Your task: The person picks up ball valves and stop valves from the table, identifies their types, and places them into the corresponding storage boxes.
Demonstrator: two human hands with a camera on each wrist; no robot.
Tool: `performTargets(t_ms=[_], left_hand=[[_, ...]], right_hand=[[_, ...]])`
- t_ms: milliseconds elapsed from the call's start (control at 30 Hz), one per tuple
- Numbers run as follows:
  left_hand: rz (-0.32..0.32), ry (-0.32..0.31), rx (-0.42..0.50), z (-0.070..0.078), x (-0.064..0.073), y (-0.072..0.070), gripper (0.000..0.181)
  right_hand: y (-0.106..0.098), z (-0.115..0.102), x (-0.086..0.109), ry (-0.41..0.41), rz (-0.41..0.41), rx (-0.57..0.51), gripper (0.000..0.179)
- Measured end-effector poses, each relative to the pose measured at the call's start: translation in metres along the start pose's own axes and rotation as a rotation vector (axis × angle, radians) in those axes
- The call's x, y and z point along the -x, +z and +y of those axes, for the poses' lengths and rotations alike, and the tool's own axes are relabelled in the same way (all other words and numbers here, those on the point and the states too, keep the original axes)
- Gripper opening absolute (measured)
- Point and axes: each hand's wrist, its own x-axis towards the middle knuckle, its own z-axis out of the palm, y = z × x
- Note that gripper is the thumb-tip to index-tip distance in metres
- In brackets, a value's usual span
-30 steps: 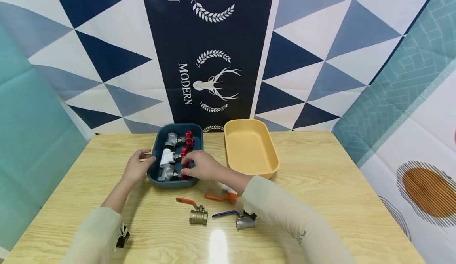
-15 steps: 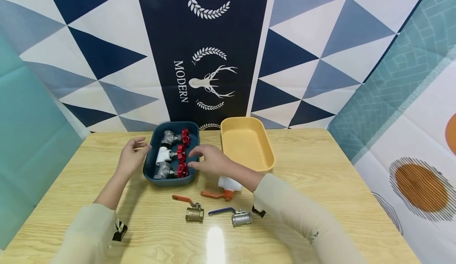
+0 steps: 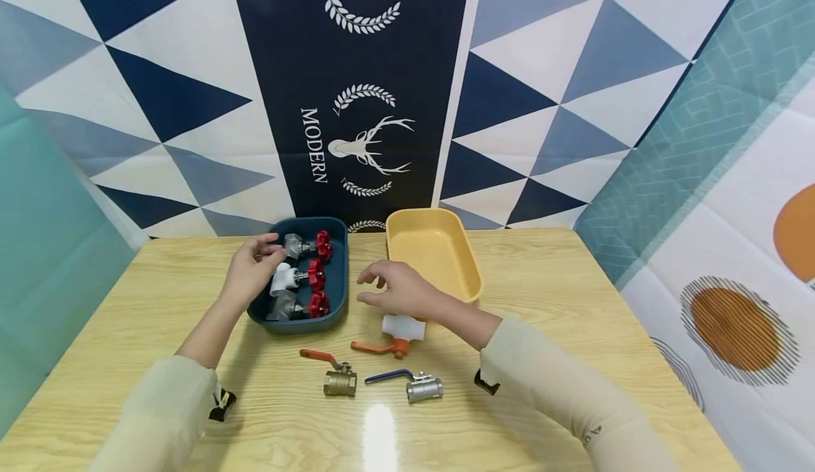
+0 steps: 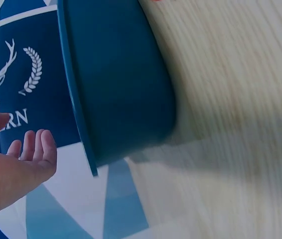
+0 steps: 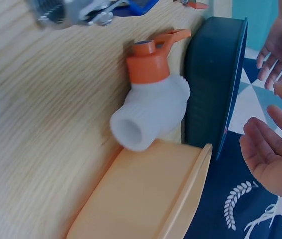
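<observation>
Three valves with red handwheels lie in a row in the dark blue bin point(image 3: 299, 327): a grey valve point(image 3: 296, 247) at the back, a white valve point(image 3: 284, 279), and another grey valve point(image 3: 284, 307) in front. My left hand point(image 3: 251, 270) hovers at the bin's left rim, its loosely bent fingers holding nothing. To the bin's right, my right hand point(image 3: 401, 288) is in the air with fingers apart, by the front left corner of the yellow bin point(image 3: 474, 291). Below it lies a white ball valve point(image 5: 153, 107) with an orange lever.
Nearer the front of the wooden table point(image 3: 522, 415) lie a brass ball valve point(image 3: 340, 383) with a red-orange lever and a silver ball valve point(image 3: 424, 388) with a blue lever. A patterned cloth point(image 3: 356, 104) hangs behind both bins.
My right hand has moved right, off the red handwheels and out of the blue bin. My left hand now overlaps the bin's left rim more. The head view has shifted slightly.
</observation>
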Motion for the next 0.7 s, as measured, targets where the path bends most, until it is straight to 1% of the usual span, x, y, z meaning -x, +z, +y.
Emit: performTargets(t_ms=[133, 333, 433, 533, 633, 700], left_hand=[[-0.036, 0.017, 0.006, 0.005, -0.003, 0.008, 0.048], [-0.074, 0.034, 0.009, 0.013, -0.005, 0.019, 0.048], [-0.098, 0.047, 0.019, 0.02, -0.006, 0.026, 0.049], [-0.104, 0.048, 0.027, 0.026, -0.008, 0.036, 0.048], [-0.11, 0.041, 0.027, 0.03, -0.012, 0.047, 0.048], [-0.12, 0.031, 0.043, 0.032, -0.015, 0.054, 0.048]], right_hand=[[-0.005, 0.005, 0.01, 0.001, 0.021, 0.0, 0.03], [-0.006, 0.013, 0.02, -0.015, 0.023, -0.024, 0.03], [-0.007, 0.017, 0.026, -0.037, 0.038, -0.028, 0.03], [-0.008, 0.02, 0.031, -0.052, 0.06, -0.026, 0.029], [-0.01, 0.022, 0.037, -0.035, 0.067, -0.052, 0.027], [-0.011, 0.023, 0.04, -0.012, 0.065, -0.078, 0.026]])
